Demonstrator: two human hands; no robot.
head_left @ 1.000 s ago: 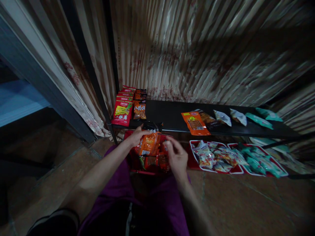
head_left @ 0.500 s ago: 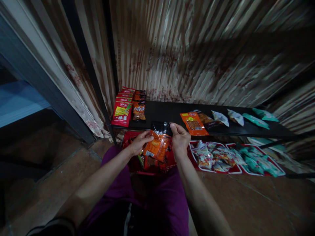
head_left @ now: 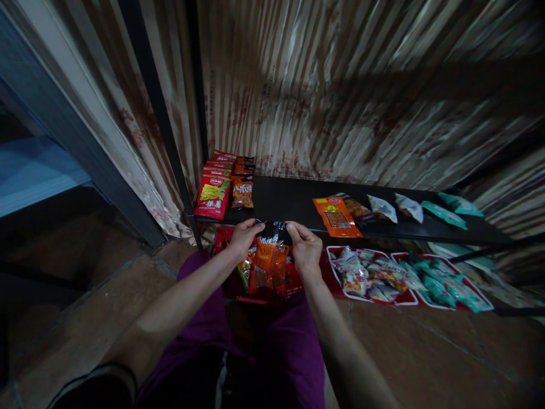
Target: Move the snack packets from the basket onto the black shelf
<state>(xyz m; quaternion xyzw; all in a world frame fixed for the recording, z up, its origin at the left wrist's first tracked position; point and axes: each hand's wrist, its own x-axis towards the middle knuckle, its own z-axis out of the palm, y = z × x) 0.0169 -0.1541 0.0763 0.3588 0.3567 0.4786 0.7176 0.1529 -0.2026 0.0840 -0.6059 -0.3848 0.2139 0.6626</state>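
Observation:
Between both hands hangs an orange-and-black snack packet (head_left: 272,250), its black top edge pinched at the two corners. My left hand (head_left: 244,241) grips the left corner, thumb on the front. At the right corner my right hand (head_left: 305,247) pinches with thumb and fingers. Beneath the packet, a red basket (head_left: 221,236) near my knees holds more colourful packets, partly covered by the held one. Just beyond the hands, similar orange-and-black packets (head_left: 242,193) stand in a row on the black shelf (head_left: 281,199), beside red packets (head_left: 213,196) lined up at its left end.
On the shelf's right half lie an orange packet (head_left: 338,217), a dark brown one, white packets (head_left: 409,207) and teal packets (head_left: 445,215). Below stand red baskets with white rims, holding white-and-red packets (head_left: 353,272) and teal ones (head_left: 447,284). A black shelf post (head_left: 164,113) rises at left.
My left hand has moved from the packet's side up to its top left corner. The packet now hangs slightly lower, its top edge stretched between both hands.

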